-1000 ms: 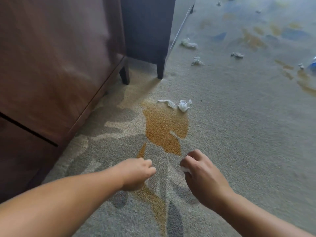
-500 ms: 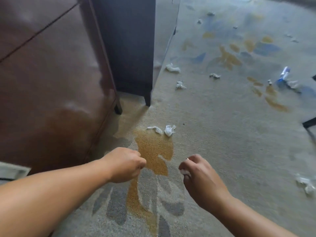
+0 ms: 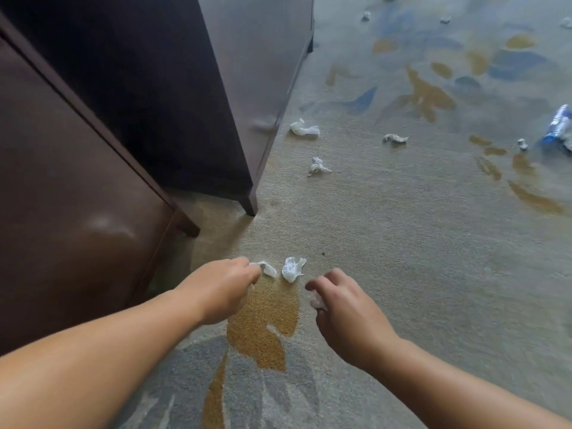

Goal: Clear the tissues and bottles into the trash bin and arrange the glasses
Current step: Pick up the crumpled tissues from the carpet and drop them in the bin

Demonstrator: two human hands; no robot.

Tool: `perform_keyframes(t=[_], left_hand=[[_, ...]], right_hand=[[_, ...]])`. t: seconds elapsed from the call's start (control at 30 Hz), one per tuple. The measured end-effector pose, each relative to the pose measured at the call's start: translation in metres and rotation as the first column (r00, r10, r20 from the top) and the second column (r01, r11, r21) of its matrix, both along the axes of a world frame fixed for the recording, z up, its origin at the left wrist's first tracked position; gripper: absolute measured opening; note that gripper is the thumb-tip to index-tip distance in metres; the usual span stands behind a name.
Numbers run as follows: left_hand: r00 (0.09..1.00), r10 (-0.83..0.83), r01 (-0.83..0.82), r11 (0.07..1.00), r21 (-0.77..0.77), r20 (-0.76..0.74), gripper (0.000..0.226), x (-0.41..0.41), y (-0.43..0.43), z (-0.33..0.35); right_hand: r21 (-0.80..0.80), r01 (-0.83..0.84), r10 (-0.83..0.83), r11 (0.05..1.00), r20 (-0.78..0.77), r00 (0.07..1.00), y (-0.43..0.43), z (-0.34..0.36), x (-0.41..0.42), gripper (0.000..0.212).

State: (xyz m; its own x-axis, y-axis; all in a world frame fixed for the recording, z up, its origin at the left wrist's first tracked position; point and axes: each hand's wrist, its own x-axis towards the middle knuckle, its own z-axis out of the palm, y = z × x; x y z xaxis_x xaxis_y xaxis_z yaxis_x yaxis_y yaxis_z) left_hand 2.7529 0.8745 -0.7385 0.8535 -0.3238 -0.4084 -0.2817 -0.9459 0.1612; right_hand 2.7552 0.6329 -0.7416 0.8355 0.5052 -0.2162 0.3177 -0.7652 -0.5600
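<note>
Crumpled white tissues lie scattered over the patterned carpet [image 3: 387, 243]. My left hand [image 3: 223, 289] reaches low, its fingertips touching a flat tissue [image 3: 267, 267]. Just right of that lies another crumpled tissue [image 3: 292, 268]. My right hand [image 3: 343, 308] hovers beside it, curled around a small white tissue wad [image 3: 316, 301]. Farther off lie more tissues: one [image 3: 318, 167] past the cabinet leg, one [image 3: 304, 129] by the cabinet front and one [image 3: 395, 138] in mid-floor. A crushed blue and white bottle [image 3: 558, 123] rests at the right edge.
A dark brown cabinet [image 3: 77, 196] fills the left, and a second dark cabinet [image 3: 216, 88] on short legs stands behind it, with a narrow gap of carpet between them. Small tissue scraps [image 3: 366, 15] dot the far carpet.
Both hands have moved forward over the carpet. My left hand has reached the flat tissue and touches it. My right hand still holds its wad.
</note>
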Motion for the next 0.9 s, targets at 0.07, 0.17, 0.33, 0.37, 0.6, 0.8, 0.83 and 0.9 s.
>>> perform_keyframes(t=[0.07, 0.17, 0.33, 0.37, 0.6, 0.8, 0.83, 0.9], left_hand=[[1.0, 0.012, -0.013, 1.0, -0.02, -0.019, 0.012, 0.014, -0.002, -0.02], [0.999, 0.039, -0.04, 0.999, -0.032, -0.028, 0.012, 0.028, 0.004, -0.066], [0.997, 0.068, -0.068, 0.998, 0.006, -0.045, 0.016, 0.06, 0.028, -0.159], [0.997, 0.062, -0.062, 0.998, 0.013, -0.047, 0.018, 0.068, 0.032, -0.176], [0.984, -0.004, 0.022, 0.995, 0.099, -0.179, 0.035, 0.096, 0.044, -0.28], [0.956, -0.054, 0.101, 0.983, 0.151, -0.289, 0.027, 0.112, 0.032, -0.322], [0.952, -0.056, 0.107, 0.982, 0.155, -0.302, 0.025, 0.113, 0.031, -0.325], [0.947, -0.046, 0.1, 0.982, 0.158, -0.317, 0.024, 0.116, 0.03, -0.329]], right_hand=[[-0.002, -0.007, 0.007, 1.0, 0.002, 1.0, 0.007, -0.018, 0.019, 0.025], [-0.043, -0.032, 0.032, 0.999, 0.002, 0.999, 0.02, -0.06, 0.044, 0.018], [-0.095, -0.063, 0.063, 0.993, -0.006, 0.998, 0.048, -0.153, 0.083, 0.026], [-0.098, -0.062, 0.062, 0.993, -0.007, 0.998, 0.053, -0.172, 0.09, 0.029], [-0.176, -0.155, 0.145, 0.972, -0.072, 0.987, 0.076, -0.288, 0.112, 0.028], [-0.273, -0.249, 0.22, 0.929, -0.131, 0.967, 0.076, -0.327, 0.121, 0.012], [-0.268, -0.245, 0.217, 0.932, -0.131, 0.967, 0.077, -0.33, 0.122, 0.013], [-0.251, -0.245, 0.213, 0.936, -0.149, 0.966, 0.079, -0.335, 0.123, 0.024]])
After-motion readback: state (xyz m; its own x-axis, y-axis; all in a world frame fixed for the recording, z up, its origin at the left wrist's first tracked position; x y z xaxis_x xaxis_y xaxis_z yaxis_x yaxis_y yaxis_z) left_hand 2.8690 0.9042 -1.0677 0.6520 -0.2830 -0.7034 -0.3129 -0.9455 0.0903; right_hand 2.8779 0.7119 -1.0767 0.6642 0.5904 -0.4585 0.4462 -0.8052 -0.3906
